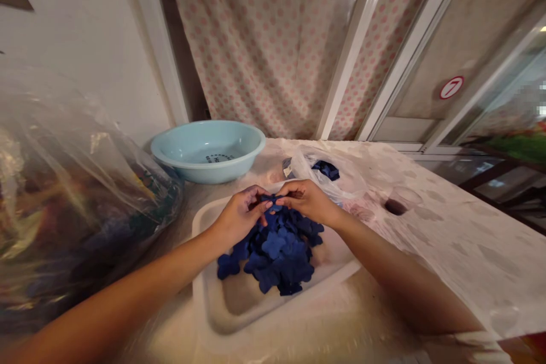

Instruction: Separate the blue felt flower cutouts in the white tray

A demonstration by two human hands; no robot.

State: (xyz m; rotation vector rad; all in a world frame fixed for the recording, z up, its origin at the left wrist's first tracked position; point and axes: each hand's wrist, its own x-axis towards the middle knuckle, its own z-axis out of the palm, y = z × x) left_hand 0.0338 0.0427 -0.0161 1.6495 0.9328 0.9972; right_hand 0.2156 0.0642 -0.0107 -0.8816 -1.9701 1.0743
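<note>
Table, pale and patterned, stretching away to the back. On left side, big transparent bag, bulging (insides too blurred for naming). White tray, lying in front, near the middle. Light blue basin, standing behind it to the left. Pile of dark blue flower-shaped pieces, spreading inside the tray. Small clear bag, lying behind the tray, showing dark blue contents. Left hand and right hand, hovering over the pile, pinching one blue piece between closed fingertips, nearly meeting.

Head view — forward and down
</note>
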